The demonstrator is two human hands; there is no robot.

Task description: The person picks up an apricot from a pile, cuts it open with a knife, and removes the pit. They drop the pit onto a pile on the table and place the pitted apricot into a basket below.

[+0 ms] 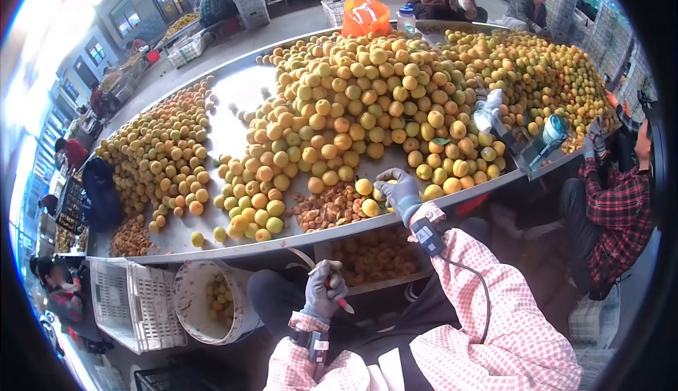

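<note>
My gloved right hand (pixel 402 194) is at the table's near edge, its thumb and fingers curled around a yellow apricot (pixel 380 195). Beside it are loose apricots (pixel 369 208) and a heap of brown apricot pits (pixel 328 209). Lower down, over my lap, my gloved left hand (pixel 324 292) is closed around a slim tool with a pale curved strip (pixel 301 256) at its upper end and a red, white-tipped lower end (pixel 345 306). Most of that tool is hidden in the fist. Behind my right hand rises the large apricot heap (pixel 367 101).
Under the metal table's rim (pixel 339 233) sits a box of apricot pieces (pixel 374 257). White crates (pixel 134 306) and a bucket (pixel 212 303) holding fruit stand at left. An orange bag (pixel 366 18) is at the far side. A person in plaid (pixel 618 200) sits at right.
</note>
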